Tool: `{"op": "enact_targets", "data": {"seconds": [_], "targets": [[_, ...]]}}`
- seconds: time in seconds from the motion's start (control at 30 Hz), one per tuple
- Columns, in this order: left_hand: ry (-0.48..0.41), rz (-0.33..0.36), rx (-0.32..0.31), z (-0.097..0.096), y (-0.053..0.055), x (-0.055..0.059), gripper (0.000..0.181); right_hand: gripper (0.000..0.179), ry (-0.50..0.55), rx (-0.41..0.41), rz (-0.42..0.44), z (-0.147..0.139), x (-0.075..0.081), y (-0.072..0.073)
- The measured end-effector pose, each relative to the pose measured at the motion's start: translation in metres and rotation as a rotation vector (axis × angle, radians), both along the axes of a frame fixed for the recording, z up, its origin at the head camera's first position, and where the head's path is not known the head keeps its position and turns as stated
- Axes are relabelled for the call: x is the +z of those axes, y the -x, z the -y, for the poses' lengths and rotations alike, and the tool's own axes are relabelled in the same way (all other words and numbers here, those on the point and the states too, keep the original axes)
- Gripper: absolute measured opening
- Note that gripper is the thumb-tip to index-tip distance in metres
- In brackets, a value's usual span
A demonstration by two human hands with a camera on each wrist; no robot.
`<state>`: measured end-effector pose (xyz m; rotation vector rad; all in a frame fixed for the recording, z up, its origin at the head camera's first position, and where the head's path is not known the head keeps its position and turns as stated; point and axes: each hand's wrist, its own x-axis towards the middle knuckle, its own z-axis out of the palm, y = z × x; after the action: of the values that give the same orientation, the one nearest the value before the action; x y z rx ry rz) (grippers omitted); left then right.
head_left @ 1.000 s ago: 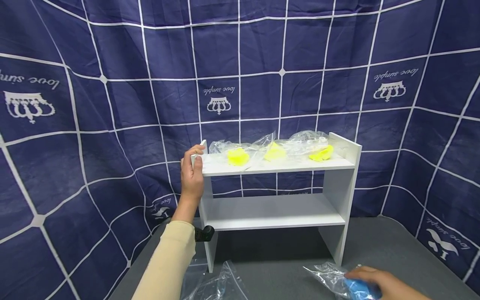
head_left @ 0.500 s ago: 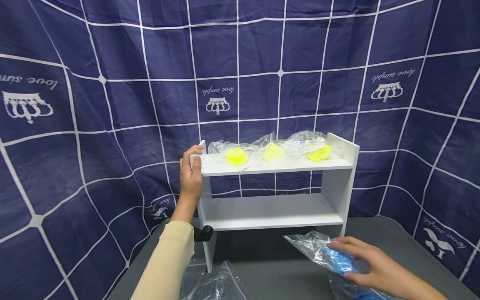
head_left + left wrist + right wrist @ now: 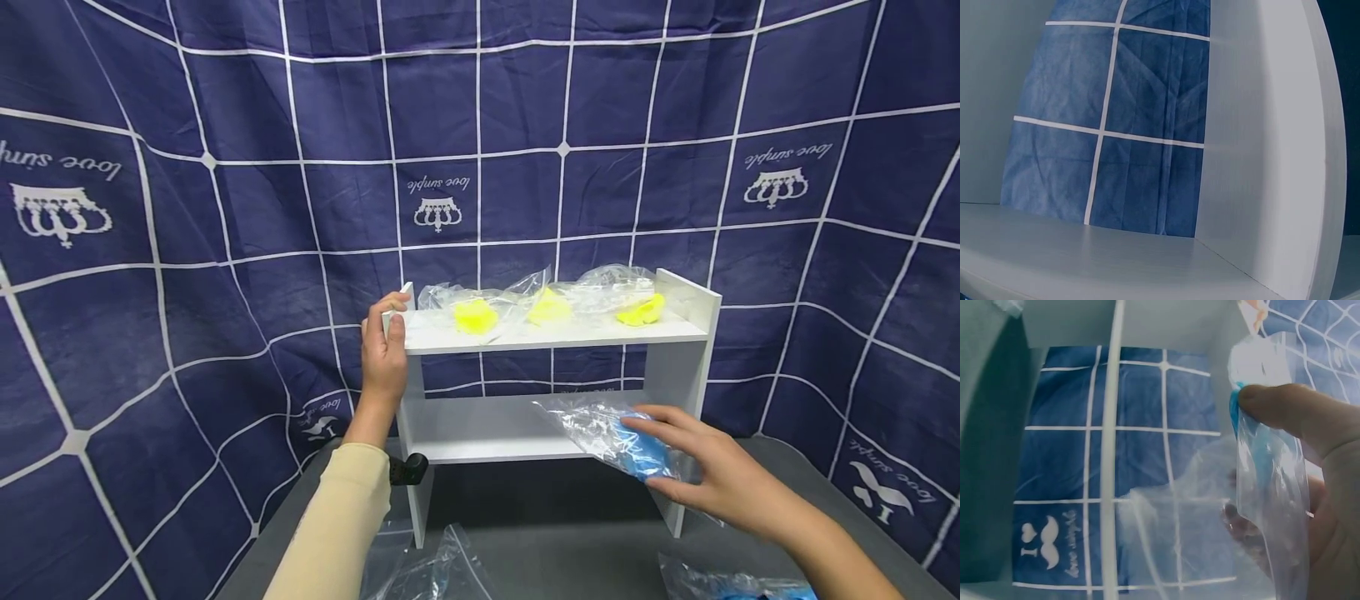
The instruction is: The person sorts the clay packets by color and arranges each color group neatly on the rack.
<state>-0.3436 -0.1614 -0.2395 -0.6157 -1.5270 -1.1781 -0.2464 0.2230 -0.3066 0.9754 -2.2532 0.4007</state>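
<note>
My left hand [image 3: 384, 346] grips the upper left corner of a white two-tier shelf [image 3: 555, 335], fingers curled over its side panel. Between the thumb and fingers of my right hand [image 3: 712, 467] is a clear plastic bag with a blue lump [image 3: 643, 450] in it, held in front of the lower tier. In the right wrist view, the thumb presses the blue lump [image 3: 1235, 412] through the clear film. Three clear bags with yellow lumps [image 3: 476, 317] lie along the top tier. What the lumps are cannot be made out. The left wrist view shows the shelf's panels [image 3: 1266, 156] but no fingers.
On the dark grey tabletop [image 3: 540, 517], clear zip bags [image 3: 442, 567] lie at the front left. Another bag with blue contents [image 3: 738, 583] lies at the front right, cut off by the frame. A blue gridded cloth [image 3: 525, 100] hangs behind and at both sides.
My right hand has picked the bag with the blue lump off the tabletop and carried it up and leftward to the lower tier. The left hand has kept its grip on the shelf.
</note>
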Motion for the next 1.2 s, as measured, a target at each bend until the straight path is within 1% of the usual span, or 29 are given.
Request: {"op": "enact_targets", "data": {"seconds": [0.17, 0.33, 0.53, 0.7, 0.9, 1.07, 1.2], "targets": [[0.003, -0.016, 0.001, -0.001, 0.001, 0.000, 0.015, 0.073, 0.043, -0.031, -0.025, 0.007, 0.010, 0.014], [0.009, -0.029, 0.008, -0.001, 0.001, 0.001, 0.014, 0.071, 0.078, -0.072, 0.025, 0.009, 0.008, 0.036], [0.010, -0.011, 0.006, -0.001, 0.002, 0.001, 0.015, 0.067, 0.138, -0.079, 0.080, 0.008, -0.005, 0.063], [0.007, -0.001, -0.005, 0.000, 0.002, 0.001, 0.015, 0.063, 0.157, -0.127, 0.132, 0.010, -0.020, 0.079], [0.005, 0.003, 0.001, 0.000, 0.001, 0.001, 0.015, 0.061, 0.162, -0.203, 0.169, 0.013, -0.031, 0.090], [0.011, -0.009, 0.012, 0.000, 0.002, -0.001, 0.015, 0.059, 0.168, -0.221, 0.212, 0.012, -0.039, 0.098], [0.011, -0.014, 0.010, 0.000, 0.002, -0.001, 0.014, 0.059, 0.166, -0.242, 0.244, 0.010, -0.044, 0.105]]}}
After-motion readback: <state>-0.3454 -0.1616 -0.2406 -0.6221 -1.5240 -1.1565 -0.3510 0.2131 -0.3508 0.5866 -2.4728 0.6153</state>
